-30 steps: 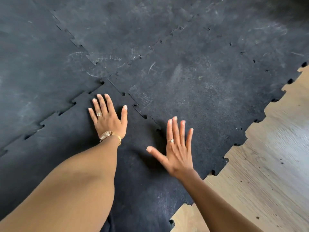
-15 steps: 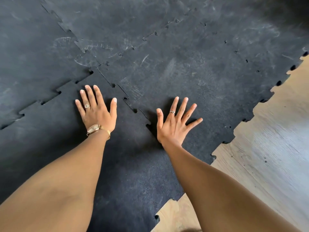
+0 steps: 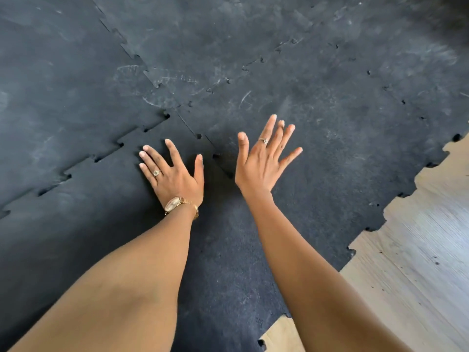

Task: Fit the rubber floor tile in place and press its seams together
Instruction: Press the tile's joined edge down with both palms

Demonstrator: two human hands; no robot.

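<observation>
Spreading from the frame's lower centre toward mid-left, the rubber floor tile [image 3: 106,224] looks heavy, floppy and grippy, best pushed near its toothed seams [image 3: 119,146], where the left hand [image 3: 175,177] lies flat, grasping nothing, and the right hand [image 3: 264,161] hovers splayed beyond.

rubber tiles [image 3: 330,123] left of bare floor [image 3: 418,262]

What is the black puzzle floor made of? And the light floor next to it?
The black floor tile looks like rubber: matte, grainy, with chalky scuffs and jigsaw-shaped edges. The light floor looks like wood or wood-look planks: pale, with fine grain lines and a slight sheen. Which of the two, the picture cannot settle.
</observation>
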